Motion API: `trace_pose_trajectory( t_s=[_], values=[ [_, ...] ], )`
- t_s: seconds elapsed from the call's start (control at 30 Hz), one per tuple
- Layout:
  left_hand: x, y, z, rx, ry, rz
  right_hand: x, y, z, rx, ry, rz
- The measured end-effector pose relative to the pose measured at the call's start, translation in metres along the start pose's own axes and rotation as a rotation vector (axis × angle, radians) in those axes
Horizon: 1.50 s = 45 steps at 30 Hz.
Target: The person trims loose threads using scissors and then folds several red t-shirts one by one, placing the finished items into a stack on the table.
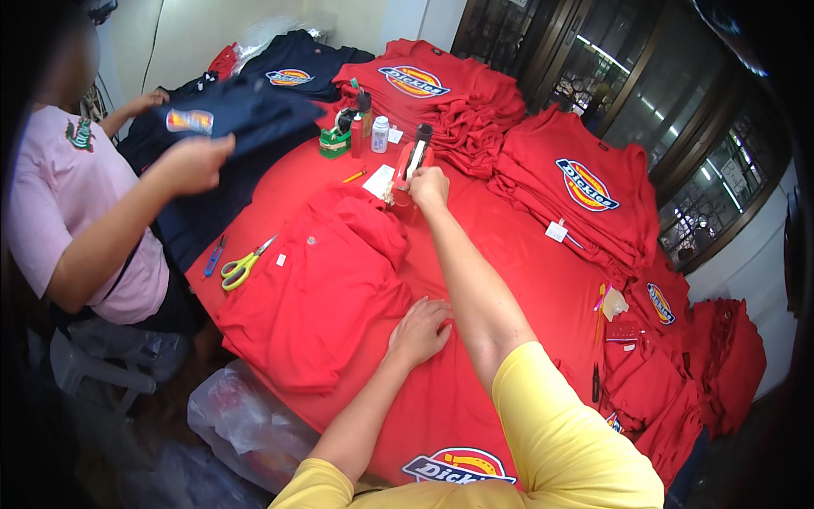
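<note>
My right hand [428, 186] reaches to the far middle of the table, fingers curled at a red tool with a black top [407, 166]; its exact kind is not clear. My left hand [420, 331] lies flat, fingers stretched, on red fabric at the right edge of a loosely spread red garment [339, 284]. That garment carries a small round badge and a white label. A white paper tag [379, 181] lies just left of the red tool. Below my hands, a red shirt with a large printed emblem [459, 466] lies in front of me.
Yellow-handled scissors [241, 270] and a blue cutter [215, 256] lie at the left. A green tape dispenser [336, 142] and a white bottle [381, 134] stand farther back. Red shirt stacks [572, 182] line the far side. A person in pink [102, 212] handles a navy shirt [246, 119].
</note>
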State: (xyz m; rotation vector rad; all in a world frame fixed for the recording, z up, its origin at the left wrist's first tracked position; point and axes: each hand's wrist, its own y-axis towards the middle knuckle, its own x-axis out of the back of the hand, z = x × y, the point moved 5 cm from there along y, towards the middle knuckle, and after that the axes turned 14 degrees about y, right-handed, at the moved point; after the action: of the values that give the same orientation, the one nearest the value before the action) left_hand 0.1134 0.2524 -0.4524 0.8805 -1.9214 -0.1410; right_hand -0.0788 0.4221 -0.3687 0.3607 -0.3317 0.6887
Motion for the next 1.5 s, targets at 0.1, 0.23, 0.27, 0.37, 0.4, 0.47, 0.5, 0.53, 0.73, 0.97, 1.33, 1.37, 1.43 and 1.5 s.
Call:
trace_pose_trajectory(
  t_s=[0.1, 0.23, 0.27, 0.37, 0.4, 0.47, 0.5, 0.53, 0.73, 0.97, 1.33, 1.37, 1.43, 1.5],
  values=[
    [0.004, 0.000, 0.001, 0.003, -0.002, -0.010, -0.010, -0.013, -0.006, -0.263, 0.265, 0.018],
    [0.019, 0.001, -0.003, 0.066, 0.001, -0.005, -0.024, -0.028, -0.022, -0.461, 0.413, 0.000],
    [0.031, 0.001, -0.007, 0.084, -0.021, 0.000, -0.027, -0.034, -0.023, -0.499, 0.429, 0.003],
    [0.031, 0.010, -0.033, 0.019, -0.074, 0.024, 0.002, 0.004, -0.063, -0.398, 0.197, -0.171],
    [0.032, 0.007, -0.026, 0.062, -0.068, 0.044, -0.007, -0.002, -0.052, -0.373, 0.089, -0.157],
    [0.042, 0.003, -0.013, 0.209, -0.082, 0.106, -0.018, -0.024, -0.019, -0.350, -0.003, -0.122],
    [0.049, 0.000, -0.012, 0.261, -0.091, 0.125, -0.020, -0.043, 0.006, -0.259, -0.015, -0.061],
    [0.040, 0.002, -0.010, 0.234, -0.067, 0.121, -0.012, -0.048, 0.013, -0.200, -0.086, -0.014],
    [-0.002, -0.002, 0.017, -0.046, 0.061, -0.073, 0.087, -0.093, 0.031, 0.056, -0.152, 0.449],
    [-0.003, 0.003, 0.000, -0.045, 0.027, -0.037, 0.378, -0.265, -0.040, -0.234, 0.018, 0.070],
    [-0.004, 0.004, 0.002, -0.067, 0.047, -0.014, 0.348, -0.447, -0.164, -0.222, 0.038, -0.343],
    [-0.001, 0.000, -0.006, -0.144, 0.175, -0.084, 0.345, -0.442, -0.164, -0.177, -0.080, -0.381],
    [0.010, -0.013, -0.063, -0.305, 0.295, -0.099, 0.333, -0.433, -0.148, -0.161, 0.033, -0.289],
    [0.003, -0.044, -0.116, -0.496, 0.103, -0.018, 0.320, -0.424, -0.127, -0.235, 0.179, -0.115]
  ],
)
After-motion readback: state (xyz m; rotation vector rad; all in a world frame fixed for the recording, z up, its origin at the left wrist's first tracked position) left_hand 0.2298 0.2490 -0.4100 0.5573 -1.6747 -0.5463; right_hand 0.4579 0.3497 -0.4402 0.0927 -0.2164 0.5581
